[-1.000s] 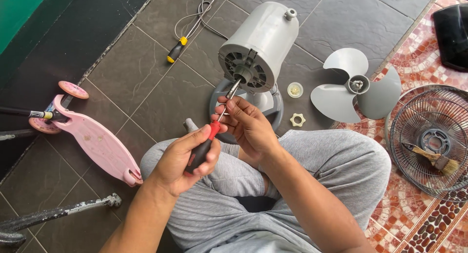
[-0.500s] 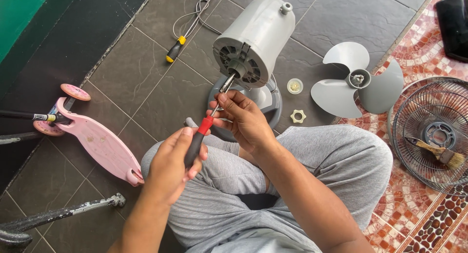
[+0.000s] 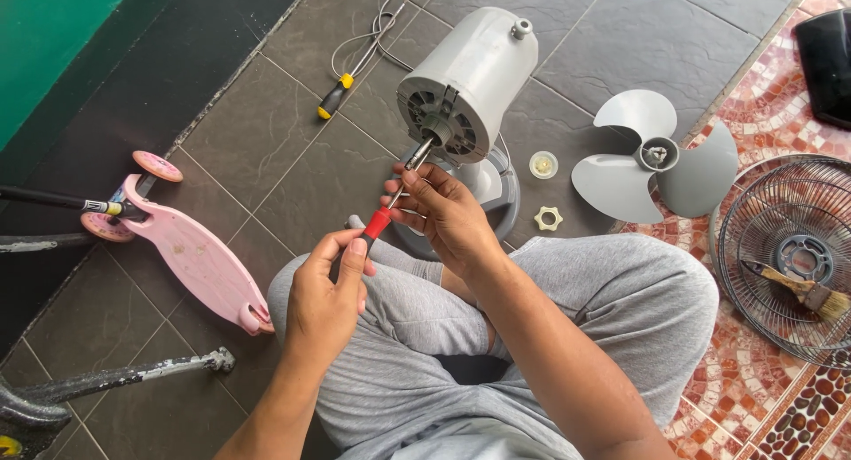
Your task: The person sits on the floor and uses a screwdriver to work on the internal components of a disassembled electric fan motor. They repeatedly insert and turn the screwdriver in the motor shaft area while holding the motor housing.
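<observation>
Both hands on red-handled screwdriver [image 3: 377, 222]: left hand [image 3: 324, 296] closed round handle, right hand [image 3: 443, 214] pinching shaft at grey plastic fan motor housing [image 3: 470, 79].

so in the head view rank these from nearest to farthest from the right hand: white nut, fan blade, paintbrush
From the right hand:
1. White nut, on the floor just to its right.
2. Fan blade, farther right on the tiles.
3. Paintbrush, far right, lying in the fan grille.

Bare floor [image 3: 266, 141] lies open left of the motor [image 3: 465, 83]; blade [image 3: 651, 159], nut [image 3: 548, 218] and cap [image 3: 542, 164] crowd its right, scooter [image 3: 191, 252] the floor's left edge.
</observation>
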